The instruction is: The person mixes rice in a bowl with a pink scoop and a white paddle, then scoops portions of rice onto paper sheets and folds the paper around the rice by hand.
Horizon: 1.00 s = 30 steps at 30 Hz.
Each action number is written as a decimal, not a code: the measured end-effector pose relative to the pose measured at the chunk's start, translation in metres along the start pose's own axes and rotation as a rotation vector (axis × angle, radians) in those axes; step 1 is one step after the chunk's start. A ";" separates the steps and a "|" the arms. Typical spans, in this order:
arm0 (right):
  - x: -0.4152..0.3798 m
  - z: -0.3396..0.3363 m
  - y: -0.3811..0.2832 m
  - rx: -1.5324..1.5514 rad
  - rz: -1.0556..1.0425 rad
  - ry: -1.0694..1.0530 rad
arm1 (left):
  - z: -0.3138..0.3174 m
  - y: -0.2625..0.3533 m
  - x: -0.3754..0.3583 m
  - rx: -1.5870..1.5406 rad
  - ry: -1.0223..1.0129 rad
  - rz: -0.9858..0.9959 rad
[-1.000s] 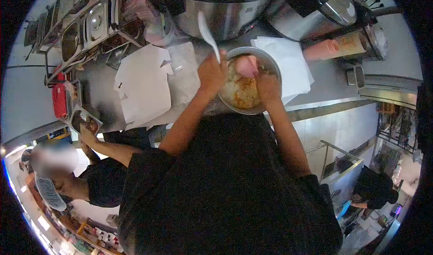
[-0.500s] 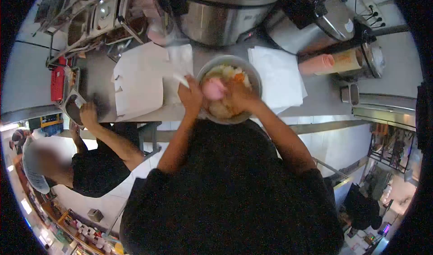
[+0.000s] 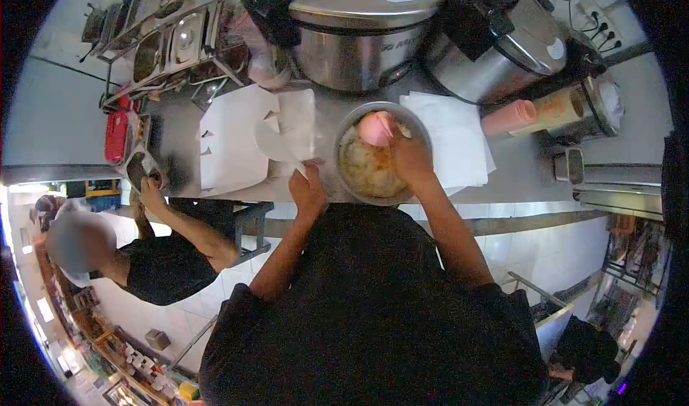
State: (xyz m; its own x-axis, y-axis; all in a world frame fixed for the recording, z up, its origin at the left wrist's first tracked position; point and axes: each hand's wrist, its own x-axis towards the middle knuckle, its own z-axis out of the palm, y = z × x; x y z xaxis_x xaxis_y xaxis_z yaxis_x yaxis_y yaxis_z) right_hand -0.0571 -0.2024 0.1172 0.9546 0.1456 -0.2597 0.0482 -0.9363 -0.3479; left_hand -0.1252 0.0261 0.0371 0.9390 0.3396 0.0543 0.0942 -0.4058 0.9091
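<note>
Bowl [image 3: 339,153]: round, metal | rice [image 3: 366,169]: clumpy | right hand [image 3: 412,160]: rounded pink cup [image 3: 375,129]

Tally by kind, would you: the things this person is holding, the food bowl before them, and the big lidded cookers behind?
White utensil, left hand: 1
Pink rounded item, right hand: 1
Metal food bowl: 1
Big lidded cookers: 2
Total: 5

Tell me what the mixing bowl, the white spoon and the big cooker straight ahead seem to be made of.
Mixing bowl: probably bare metal with a dull sheen, judging by its grey rim.
White spoon: likely plastic, being opaque white, though blur hides its finish.
Big cooker: most likely stainless steel, fairly shiny, given the streaked reflections on its body.
</note>
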 end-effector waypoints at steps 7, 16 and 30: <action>0.018 0.050 0.016 0.238 -0.050 -0.166 | 0.049 0.030 0.073 0.198 0.098 0.171; -0.020 0.036 0.021 0.210 -0.275 -0.410 | 0.053 0.020 0.069 0.373 -0.111 0.257; 0.016 0.044 0.027 0.126 -0.002 -0.101 | 0.058 0.002 0.050 0.174 -0.025 0.155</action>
State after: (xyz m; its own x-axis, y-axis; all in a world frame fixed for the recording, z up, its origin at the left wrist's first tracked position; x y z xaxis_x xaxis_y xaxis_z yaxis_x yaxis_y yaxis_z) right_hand -0.0536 -0.2110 0.0636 0.9198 0.1850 -0.3461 0.0067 -0.8892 -0.4575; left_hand -0.0587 -0.0075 0.0179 0.9545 0.2412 0.1753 0.0017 -0.5922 0.8058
